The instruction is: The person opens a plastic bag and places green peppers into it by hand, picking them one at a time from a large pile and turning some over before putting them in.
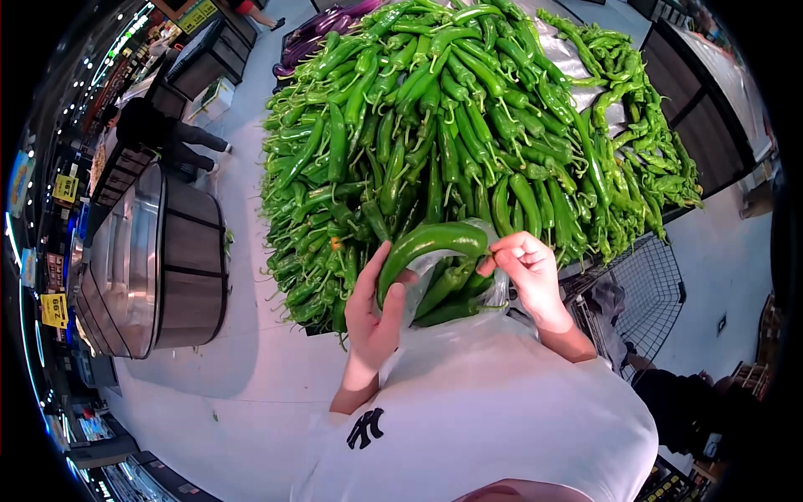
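Note:
A large curved green pepper (435, 240) is held level in front of the white shirt. My left hand (375, 314) grips its left, bent end between thumb and fingers. At the stem end, my right hand (529, 272) pinches with thumb and fingers, the stem between them. Just below the pepper hangs a clear plastic bag (498, 294) with several green peppers (450, 289) inside, near the right hand's wrist. Beyond both hands rises a big heap of long green peppers (435, 125).
Thinner twisted peppers (657, 159) lie on the right, purple eggplants (322, 33) at the top. A round metal-lined bin (194, 259) stands left. A wire cart (644, 293) is at the right. A person in dark clothes (159, 134) stands upper left, another person (694, 410) lower right.

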`<action>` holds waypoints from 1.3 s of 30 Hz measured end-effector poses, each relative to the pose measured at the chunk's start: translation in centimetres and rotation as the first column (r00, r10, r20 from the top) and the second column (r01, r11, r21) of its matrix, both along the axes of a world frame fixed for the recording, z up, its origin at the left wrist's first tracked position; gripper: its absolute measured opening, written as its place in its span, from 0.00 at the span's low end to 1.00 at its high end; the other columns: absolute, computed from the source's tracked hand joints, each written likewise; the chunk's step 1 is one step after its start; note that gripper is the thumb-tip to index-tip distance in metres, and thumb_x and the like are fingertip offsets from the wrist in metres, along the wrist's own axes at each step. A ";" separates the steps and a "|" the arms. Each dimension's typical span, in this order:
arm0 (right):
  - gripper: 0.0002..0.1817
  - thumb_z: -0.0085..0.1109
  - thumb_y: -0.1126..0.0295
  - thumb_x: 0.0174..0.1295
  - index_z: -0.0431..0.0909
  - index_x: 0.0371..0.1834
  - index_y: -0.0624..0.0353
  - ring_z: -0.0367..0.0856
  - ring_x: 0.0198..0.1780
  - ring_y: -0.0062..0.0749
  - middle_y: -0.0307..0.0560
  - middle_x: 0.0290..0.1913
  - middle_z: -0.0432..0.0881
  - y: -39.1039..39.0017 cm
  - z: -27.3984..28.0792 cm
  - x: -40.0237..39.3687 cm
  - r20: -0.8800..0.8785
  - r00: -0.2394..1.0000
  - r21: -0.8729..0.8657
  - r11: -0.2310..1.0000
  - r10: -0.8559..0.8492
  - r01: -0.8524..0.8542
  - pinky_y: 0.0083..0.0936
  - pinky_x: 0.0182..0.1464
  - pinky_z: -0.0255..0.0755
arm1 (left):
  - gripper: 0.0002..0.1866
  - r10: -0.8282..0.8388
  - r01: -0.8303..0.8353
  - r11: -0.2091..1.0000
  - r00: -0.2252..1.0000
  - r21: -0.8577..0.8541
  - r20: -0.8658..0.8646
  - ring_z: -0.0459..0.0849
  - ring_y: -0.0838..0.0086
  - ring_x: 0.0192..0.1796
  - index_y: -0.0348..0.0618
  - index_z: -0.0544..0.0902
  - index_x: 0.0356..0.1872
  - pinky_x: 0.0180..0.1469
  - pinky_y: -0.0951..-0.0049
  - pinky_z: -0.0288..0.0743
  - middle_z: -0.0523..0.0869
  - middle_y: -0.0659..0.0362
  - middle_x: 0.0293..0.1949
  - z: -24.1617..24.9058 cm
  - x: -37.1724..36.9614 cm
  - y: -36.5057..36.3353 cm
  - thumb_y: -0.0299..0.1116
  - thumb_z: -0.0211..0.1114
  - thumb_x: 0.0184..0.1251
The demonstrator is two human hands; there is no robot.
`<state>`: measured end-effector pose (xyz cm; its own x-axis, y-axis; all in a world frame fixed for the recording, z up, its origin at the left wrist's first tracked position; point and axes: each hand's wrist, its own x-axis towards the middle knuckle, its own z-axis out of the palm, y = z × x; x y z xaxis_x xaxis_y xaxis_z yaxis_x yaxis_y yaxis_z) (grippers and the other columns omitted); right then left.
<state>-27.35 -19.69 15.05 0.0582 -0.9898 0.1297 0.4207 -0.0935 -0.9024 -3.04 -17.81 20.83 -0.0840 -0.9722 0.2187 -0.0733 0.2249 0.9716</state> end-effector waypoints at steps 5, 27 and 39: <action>0.21 0.56 0.84 0.68 0.69 0.64 0.66 0.87 0.40 0.32 0.43 0.34 0.83 2.3 0.7 -0.2 -0.024 1.000 -0.030 0.999 0.015 -0.015 0.28 0.49 0.81 | 0.25 0.052 -0.030 0.995 0.972 -0.097 0.231 0.83 0.74 0.50 0.32 0.71 0.71 0.57 0.76 0.73 0.88 0.53 0.49 -1.6 0.3 -0.1 0.24 0.57 0.74; 0.13 0.66 0.76 0.46 0.86 0.38 0.54 0.79 0.60 0.46 0.45 0.51 0.86 0.6 2.8 -2.5 -0.646 0.656 -0.666 0.708 -0.390 -0.235 0.56 0.73 0.61 | 0.34 0.148 0.059 0.885 0.905 -0.461 0.400 0.82 0.61 0.54 0.39 0.74 0.66 0.67 0.56 0.70 0.89 0.58 0.41 -2.3 0.8 -0.9 0.15 0.72 0.54; 0.27 0.71 0.56 0.61 0.78 0.53 0.69 0.81 0.49 0.45 0.56 0.46 0.82 1.6 0.9 -6.4 -0.449 0.755 -0.580 0.798 -0.478 0.161 0.45 0.61 0.72 | 0.43 0.092 -0.106 0.994 0.903 0.012 0.419 0.83 0.69 0.47 0.37 0.61 0.76 0.54 0.70 0.75 0.87 0.56 0.45 -0.9 1.3 -0.4 0.28 0.74 0.61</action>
<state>-33.78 -18.11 15.98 -0.0326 -0.7705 0.6366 -0.2716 -0.6061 -0.7476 -1.77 -18.19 19.92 -0.0634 -0.9864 0.1515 -0.4941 0.1630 0.8540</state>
